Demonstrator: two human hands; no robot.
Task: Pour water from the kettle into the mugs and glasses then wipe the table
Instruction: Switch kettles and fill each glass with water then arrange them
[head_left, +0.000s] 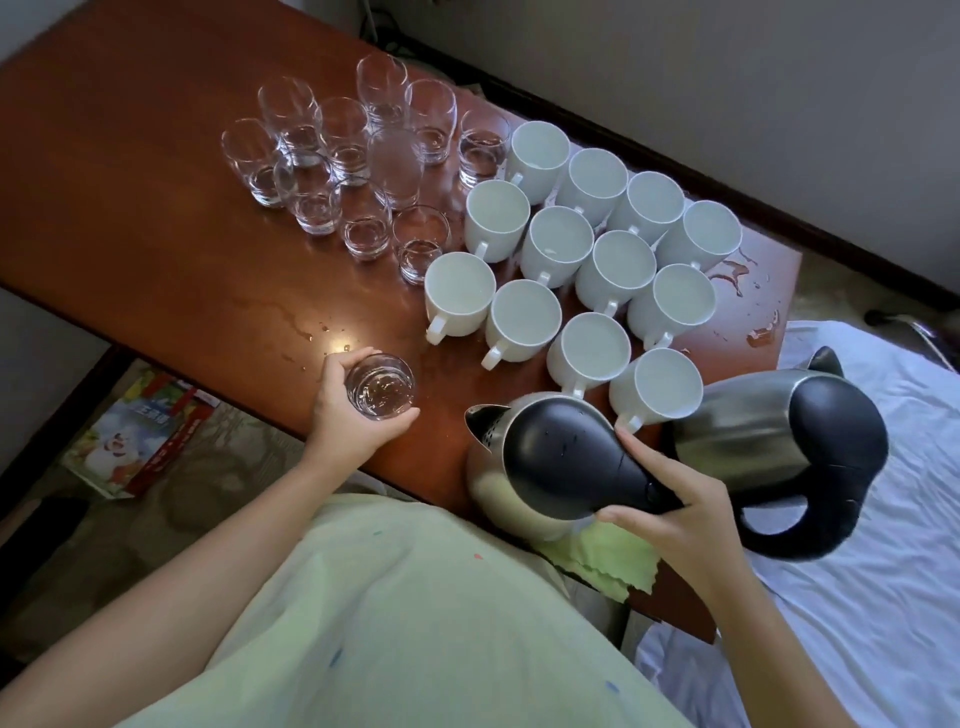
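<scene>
Left fingers (332, 374) curled round glass (381, 385)

my table (156, 218): glossy reddish wood, wet patches | kettle (545, 462) I hold: brushed steel body, smooth black plastic lid | second kettle (769, 447): same steel and black plastic | mugs (571, 260): smooth white ceramic | glasses (337, 150): clear glass | cloth (613, 561): matt green fabric, scalloped edge

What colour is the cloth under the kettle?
Light yellow-green. The cloth shows best, and only, in the head view.
</scene>
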